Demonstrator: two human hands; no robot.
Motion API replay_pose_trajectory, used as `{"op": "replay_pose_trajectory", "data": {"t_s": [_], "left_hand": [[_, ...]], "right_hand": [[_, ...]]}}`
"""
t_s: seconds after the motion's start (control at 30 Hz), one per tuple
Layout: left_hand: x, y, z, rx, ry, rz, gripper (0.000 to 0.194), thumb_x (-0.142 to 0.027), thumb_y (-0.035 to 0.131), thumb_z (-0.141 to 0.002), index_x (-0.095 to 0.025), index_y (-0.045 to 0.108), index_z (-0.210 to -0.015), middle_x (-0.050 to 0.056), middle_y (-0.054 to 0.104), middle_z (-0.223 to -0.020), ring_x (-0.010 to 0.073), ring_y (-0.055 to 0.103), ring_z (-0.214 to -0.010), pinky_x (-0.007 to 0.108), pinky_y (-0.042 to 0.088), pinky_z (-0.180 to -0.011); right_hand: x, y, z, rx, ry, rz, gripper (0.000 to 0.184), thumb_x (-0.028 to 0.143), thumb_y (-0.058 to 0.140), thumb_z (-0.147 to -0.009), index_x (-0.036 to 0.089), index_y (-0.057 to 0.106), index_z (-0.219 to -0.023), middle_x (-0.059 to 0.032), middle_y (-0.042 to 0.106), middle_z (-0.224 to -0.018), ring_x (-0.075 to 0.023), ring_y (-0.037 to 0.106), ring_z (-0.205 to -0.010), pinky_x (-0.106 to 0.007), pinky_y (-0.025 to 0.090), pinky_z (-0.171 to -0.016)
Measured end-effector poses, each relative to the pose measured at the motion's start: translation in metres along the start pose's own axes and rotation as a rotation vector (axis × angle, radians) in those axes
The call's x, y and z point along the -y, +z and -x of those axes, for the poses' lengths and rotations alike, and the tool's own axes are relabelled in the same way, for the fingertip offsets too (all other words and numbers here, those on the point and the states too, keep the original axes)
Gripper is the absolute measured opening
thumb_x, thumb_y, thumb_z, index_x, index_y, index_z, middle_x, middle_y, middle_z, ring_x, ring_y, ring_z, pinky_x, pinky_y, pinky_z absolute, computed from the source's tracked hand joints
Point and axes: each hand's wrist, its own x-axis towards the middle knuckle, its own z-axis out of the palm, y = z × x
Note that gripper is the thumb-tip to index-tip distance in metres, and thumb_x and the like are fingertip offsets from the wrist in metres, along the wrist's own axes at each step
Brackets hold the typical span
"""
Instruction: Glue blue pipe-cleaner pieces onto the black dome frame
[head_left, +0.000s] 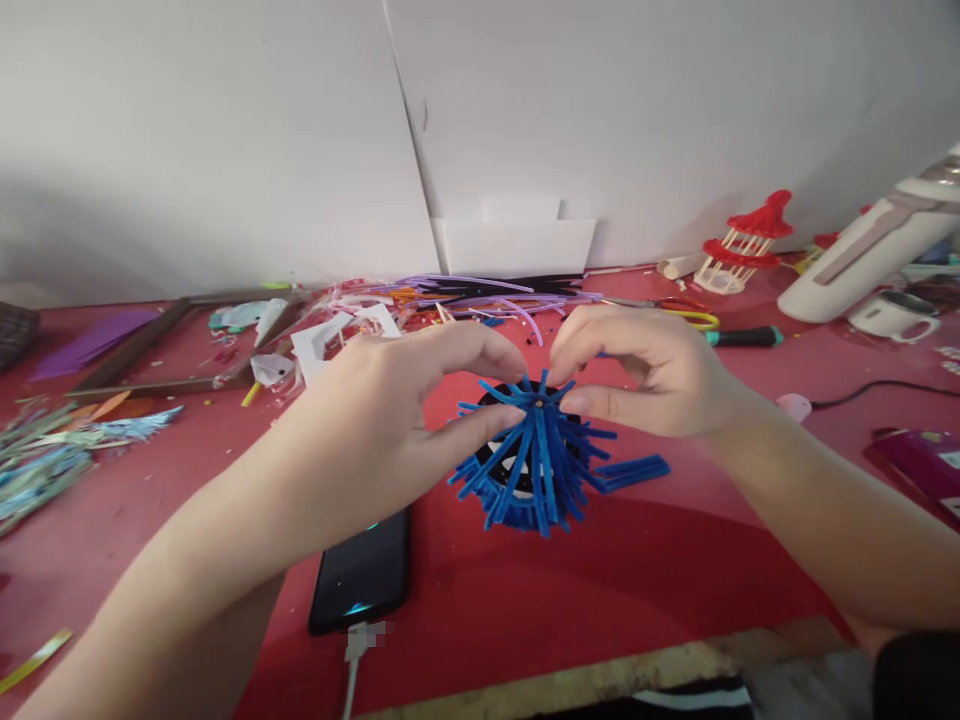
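Pipe-cleaner piece (541, 450): blue, mid red table (675, 560), strips fanned over blk/wht core | L hand (401, 395): thumb + fingertips narrow, holding strips nr top | R hand (649, 375): same, opp. side | strip bundle (634, 472) at piece's R, loose/attached can't tell | phone (365, 575) nr L forearm

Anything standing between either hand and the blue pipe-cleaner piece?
Nothing visible: fingertips of the left hand and right hand are right at the top of the blue pipe-cleaner piece. The smartphone lies off to its left.
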Motion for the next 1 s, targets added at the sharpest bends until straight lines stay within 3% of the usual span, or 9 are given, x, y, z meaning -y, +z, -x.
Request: {"op": "replay_pose_trajectory", "data": {"t_s": [0.17,0.33,0.47,0.57,0.67,0.83,1.0], "left_hand": [[-0.002,0.012,-0.005,0.011,-0.010,0.080,0.018,-0.041,0.071,-0.086,-0.031,0.071,-0.102,-0.008,0.078,-0.100,0.0169,0.075,-0.094,0.027,0.056,-0.084],[-0.006,0.021,-0.006,0.021,-0.013,0.122,0.015,-0.039,0.067,-0.086,-0.028,0.066,-0.096,-0.007,0.079,-0.097,0.0176,0.076,-0.092,0.028,0.057,-0.083],[-0.006,0.024,-0.005,0.017,-0.024,0.121,0.017,-0.041,0.066,-0.086,-0.029,0.065,-0.099,-0.007,0.078,-0.097,0.0175,0.076,-0.091,0.028,0.057,-0.080],[-0.006,0.024,-0.004,0.023,-0.018,0.130,0.019,-0.037,0.070,-0.085,-0.028,0.064,-0.101,-0.007,0.078,-0.100,0.0173,0.076,-0.094,0.028,0.057,-0.082],[-0.007,0.028,-0.002,0.022,-0.033,0.187,0.028,-0.035,0.075,-0.084,-0.026,0.063,-0.108,-0.004,0.078,-0.108,0.0186,0.076,-0.101,0.029,0.059,-0.090],[-0.012,0.037,0.004,-0.014,-0.031,0.286,0.039,-0.031,0.080,-0.084,-0.023,0.060,-0.117,0.000,0.078,-0.115,0.0189,0.076,-0.107,0.028,0.061,-0.096],[-0.010,0.041,0.004,-0.034,0.004,0.268,0.034,-0.023,0.079,-0.084,-0.023,0.059,-0.112,-0.002,0.079,-0.109,0.0188,0.077,-0.103,0.028,0.063,-0.089]], "right_hand": [[-0.004,0.002,0.003,0.059,0.087,-0.100,0.017,0.033,0.069,-0.094,0.019,0.070,-0.102,-0.0032,0.074,-0.097,-0.0128,0.069,-0.090,-0.028,0.056,-0.081],[-0.008,0.010,0.003,0.031,0.087,-0.122,0.013,0.029,0.073,-0.091,0.018,0.069,-0.095,-0.0018,0.073,-0.090,-0.0116,0.067,-0.086,-0.028,0.055,-0.080],[-0.006,0.007,0.004,0.000,0.081,-0.071,0.017,0.037,0.071,-0.093,0.020,0.068,-0.095,-0.0008,0.072,-0.090,-0.0129,0.067,-0.086,-0.030,0.055,-0.080],[0.002,0.002,0.011,-0.067,0.020,0.017,0.028,0.051,0.063,-0.096,0.024,0.068,-0.097,-0.0007,0.071,-0.091,-0.0147,0.066,-0.088,-0.035,0.055,-0.083],[0.011,0.002,0.026,-0.078,-0.132,0.224,0.037,0.061,0.063,-0.091,0.025,0.068,-0.096,-0.0015,0.070,-0.088,-0.0163,0.067,-0.088,-0.039,0.056,-0.088],[0.018,0.010,0.055,-0.031,-0.321,0.501,0.028,0.046,0.076,-0.087,0.022,0.071,-0.100,-0.0021,0.073,-0.093,-0.0171,0.067,-0.099,-0.033,0.060,-0.090],[0.014,0.017,0.064,-0.052,-0.352,0.512,0.016,0.027,0.080,-0.086,0.023,0.074,-0.100,-0.0002,0.074,-0.096,-0.0158,0.065,-0.101,-0.032,0.060,-0.094]]}}
